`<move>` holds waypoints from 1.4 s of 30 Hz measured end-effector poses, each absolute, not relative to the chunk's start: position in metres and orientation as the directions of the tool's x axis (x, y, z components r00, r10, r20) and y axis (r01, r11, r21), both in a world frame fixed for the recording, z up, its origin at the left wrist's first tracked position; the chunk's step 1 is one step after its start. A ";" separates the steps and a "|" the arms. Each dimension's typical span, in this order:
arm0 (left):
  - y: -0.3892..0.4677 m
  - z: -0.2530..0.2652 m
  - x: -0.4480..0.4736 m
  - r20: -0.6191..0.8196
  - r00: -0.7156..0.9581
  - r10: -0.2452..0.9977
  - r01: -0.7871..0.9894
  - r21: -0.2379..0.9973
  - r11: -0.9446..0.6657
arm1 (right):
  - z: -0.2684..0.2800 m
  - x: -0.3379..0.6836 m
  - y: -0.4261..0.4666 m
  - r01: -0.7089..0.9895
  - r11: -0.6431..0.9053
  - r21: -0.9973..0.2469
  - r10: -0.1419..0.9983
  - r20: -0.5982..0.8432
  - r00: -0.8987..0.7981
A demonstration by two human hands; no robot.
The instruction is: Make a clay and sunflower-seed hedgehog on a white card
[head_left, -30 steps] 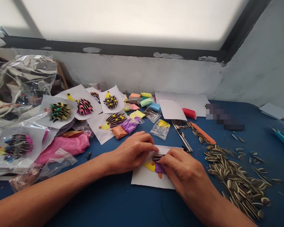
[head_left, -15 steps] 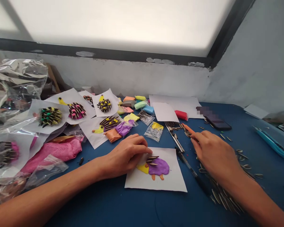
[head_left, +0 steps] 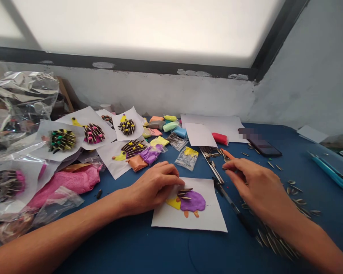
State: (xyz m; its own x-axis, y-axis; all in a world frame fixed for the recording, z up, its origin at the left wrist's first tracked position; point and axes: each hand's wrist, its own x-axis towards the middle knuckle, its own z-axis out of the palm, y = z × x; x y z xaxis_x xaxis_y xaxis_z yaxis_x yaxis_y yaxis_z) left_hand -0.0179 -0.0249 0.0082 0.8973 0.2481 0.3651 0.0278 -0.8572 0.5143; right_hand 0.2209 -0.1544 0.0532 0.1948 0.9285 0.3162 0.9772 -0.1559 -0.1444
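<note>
My left hand [head_left: 157,186] rests on the upper left corner of a small white paper sheet [head_left: 214,219], its fingers bent and together, holding the paper down. On the sheet is a clay hedgehog with a purple body [head_left: 196,201], a yellow head [head_left: 174,203] and orange feet; a few sunflower seeds [head_left: 184,193] stick out near its head. To the right, my right hand [head_left: 253,182] hovers above the table in a pinch, with what looks like a sunflower seed at its fingertips. Beyond those fingertips lie a tool's orange handle [head_left: 228,154] and loose seeds.
Finished hedgehog papers [head_left: 110,160] and a pink clay bag [head_left: 71,182] crowd the left. Colored clay packets [head_left: 157,123] sit behind. A black pen [head_left: 231,203], metal ruler [head_left: 214,171], phone [head_left: 264,146], scattered seeds [head_left: 274,241] and blue case [head_left: 331,173] lie rightward.
My right hand has drawn back slightly from the orange handle and the seeds beside it, its fingertips now lower and closer to me. My left hand and the paper stay put.
</note>
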 end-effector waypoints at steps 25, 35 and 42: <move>-0.023 0.006 -0.017 0.384 0.891 0.243 0.017 0.506 -0.862 | 0.031 0.155 -0.165 0.856 0.257 -0.449 0.957 0.245 -0.158; -0.023 0.004 -0.017 0.397 0.887 0.237 0.013 0.492 -0.871 | 0.032 0.156 -0.165 0.878 0.279 -0.389 0.948 0.258 -0.187; -0.022 0.003 -0.017 0.398 0.888 0.232 0.011 0.485 -0.875 | 0.031 0.152 -0.165 0.909 0.293 -0.296 0.937 0.278 -0.211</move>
State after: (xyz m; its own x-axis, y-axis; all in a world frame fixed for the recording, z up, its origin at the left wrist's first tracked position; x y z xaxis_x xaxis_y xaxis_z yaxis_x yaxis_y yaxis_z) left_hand -0.0174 -0.0220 0.0026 0.8878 0.2317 0.3976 0.0113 -0.8747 0.4846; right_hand 0.1517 -0.1648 0.0310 -0.2112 0.9370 0.2782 0.9092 0.2928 -0.2960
